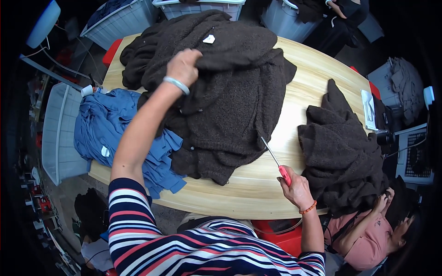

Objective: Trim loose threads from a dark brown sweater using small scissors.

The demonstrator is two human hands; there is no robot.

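Observation:
A dark brown fuzzy knit garment (225, 108) lies heaped across the middle of the table, with a white tag (209, 39) near its far side. My left hand (184, 65) is closed on a fold of it at the upper left. In my right hand (297, 189) is a tool with a red handle and a long slim metal shaft (270, 151); its exact kind is unclear. The shaft's tip reaches the garment's right edge, close to the lower corner. Blue garments (108, 124) are piled left of the knit, partly beneath my left arm.
Another dark brown knit pile (336, 142) covers the table's right end, near papers (368, 109). Bins (122, 26) of clothes stand beyond the wooden table (230, 195). One person (359, 234) in pink sits at lower right; another (338, 23) is at the far right.

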